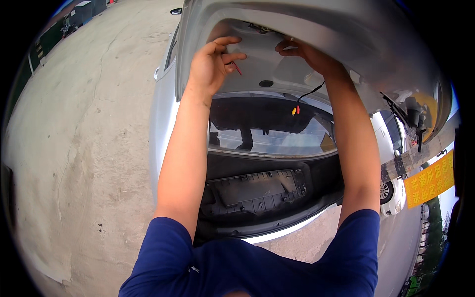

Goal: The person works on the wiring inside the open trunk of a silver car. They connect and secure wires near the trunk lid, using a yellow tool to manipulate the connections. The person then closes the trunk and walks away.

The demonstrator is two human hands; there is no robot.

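My left hand [210, 64] is raised under the lifted grey trunk lid [252, 69], with index finger extended and lower fingers curled on a thin red item [237, 68]. My right hand [302, 54] reaches to the lid's underside, fingers bent and slightly apart at the edge of an opening [257, 28] with metal parts inside; I cannot make out anything held in it. A black cable [309, 93] hangs below it, ending in yellow and red connectors [295, 110].
The silver car's rear window [267, 138] and open trunk rim [277, 231] with a black plastic tray [252, 190] lie below. A white car [393, 203] and yellow sign [428, 178] stand at right. Concrete ground [84, 148] spreads left, with grey bins [79, 15] far off.
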